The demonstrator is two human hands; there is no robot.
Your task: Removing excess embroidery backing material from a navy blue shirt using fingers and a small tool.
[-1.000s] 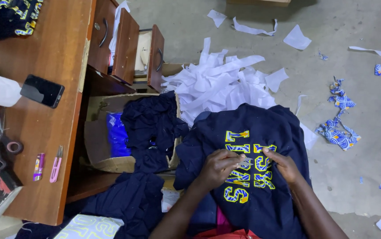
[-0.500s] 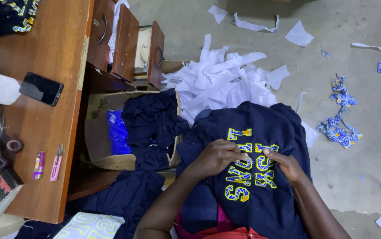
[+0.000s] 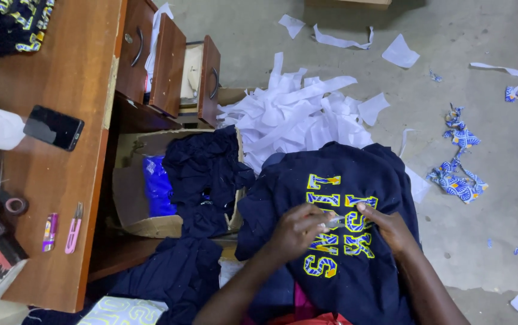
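Head view looks down on a navy fabric garment with yellow-and-blue lettering (image 3: 337,241) spread over the lap; the left hand (image 3: 298,232) pinches a small pale scrap at the letters, while the right hand (image 3: 391,229) presses flat, steadying the cloth beside the wooden table (image 3: 72,90).

Bare concrete floor (image 3: 487,253) right of the navy garment (image 3: 355,174) lies open; desk (image 3: 60,180), cardboard box (image 3: 132,186) and white scraps (image 3: 295,114) crowd the left and far sides.

Matt navy cloth garment (image 3: 355,180) with raised yellow lettering (image 3: 337,225); glossy brown wooden desk (image 3: 60,78) at left; rough grey concrete floor (image 3: 487,120).
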